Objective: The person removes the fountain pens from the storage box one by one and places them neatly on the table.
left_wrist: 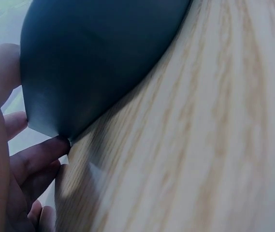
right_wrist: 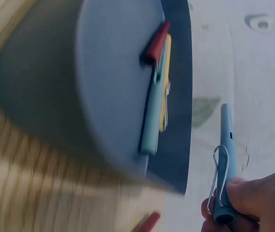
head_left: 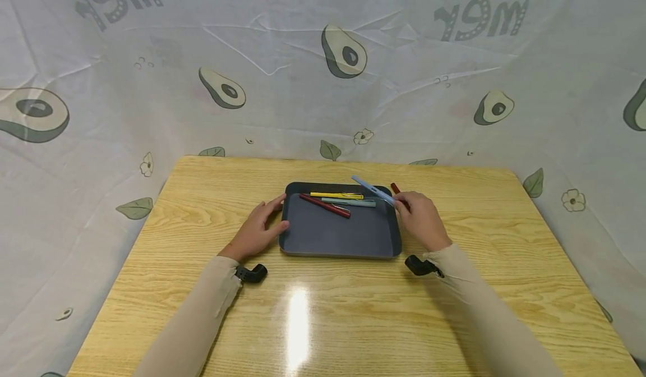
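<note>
A dark grey tray [head_left: 343,242] lies on the table with a yellow pen [head_left: 335,196], a pale teal pen [head_left: 353,202] and a dark red pen [head_left: 325,206] near its back edge. My left hand [head_left: 257,228] rests against the tray's left side, thumb and fingers touching its outer wall [left_wrist: 94,63]. Above the tray's back right corner, my right hand [head_left: 421,217] pinches a light blue pen [head_left: 370,189] with a wire clip between thumb and fingers. Another red pen [head_left: 395,188] shows beside the tray's right side, partly hidden by that hand.
The wooden table [head_left: 353,309] extends around the tray on all sides. Behind it hangs a pale cloth [head_left: 282,85] printed with avocados and leaves. Black wrist devices [head_left: 252,273] sit on both sleeves.
</note>
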### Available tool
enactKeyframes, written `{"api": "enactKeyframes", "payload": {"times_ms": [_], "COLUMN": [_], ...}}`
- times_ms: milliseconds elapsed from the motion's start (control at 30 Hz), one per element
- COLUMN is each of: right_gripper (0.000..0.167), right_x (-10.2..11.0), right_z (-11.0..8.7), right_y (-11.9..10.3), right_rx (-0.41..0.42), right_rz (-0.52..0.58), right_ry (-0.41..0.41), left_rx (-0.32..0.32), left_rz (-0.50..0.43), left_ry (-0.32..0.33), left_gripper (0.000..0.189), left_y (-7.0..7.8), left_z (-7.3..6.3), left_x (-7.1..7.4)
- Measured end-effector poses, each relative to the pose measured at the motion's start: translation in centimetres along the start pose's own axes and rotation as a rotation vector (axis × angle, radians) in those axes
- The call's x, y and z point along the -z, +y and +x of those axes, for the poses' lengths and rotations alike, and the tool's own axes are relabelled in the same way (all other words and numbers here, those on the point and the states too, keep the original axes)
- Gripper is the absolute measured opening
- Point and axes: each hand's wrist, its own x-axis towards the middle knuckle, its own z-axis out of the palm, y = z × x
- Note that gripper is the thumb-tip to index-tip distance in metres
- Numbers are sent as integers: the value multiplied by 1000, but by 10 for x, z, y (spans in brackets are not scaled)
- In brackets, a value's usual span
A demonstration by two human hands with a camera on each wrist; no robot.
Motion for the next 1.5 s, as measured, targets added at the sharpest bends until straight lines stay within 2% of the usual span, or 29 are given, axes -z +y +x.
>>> {"api": "enactKeyframes", "payload": {"times_ms": [100, 333, 600, 767, 1067, 1500], "right_gripper": [20, 25, 31, 30, 30, 28], "right_x": [5, 9, 8, 7, 7, 11], "right_z": [-2, -9, -22, -25, -24, -20], "right_y": [15, 49, 72, 74, 73, 69], "right_rx": [-48, -217, -332, -363, -393, -388], "right_rz": [14, 41, 20, 12, 5, -16], "right_ry": [23, 39, 2, -42, -46, -78], "left_rx": [-5, -6, -7, -13, -27, -17], "left_rz": [-5, -7, -8, -6, -5, -8], "left_ry": [0, 3, 3, 5, 8, 0], "left_gripper": [71, 71, 71, 71, 71, 72], "left_y": [-1, -4, -6, -6, -5, -2], "left_z": [-1, -3, -3, -3, -1, -1], "left_x": [0, -1, -2, -2, -2, 0]}}
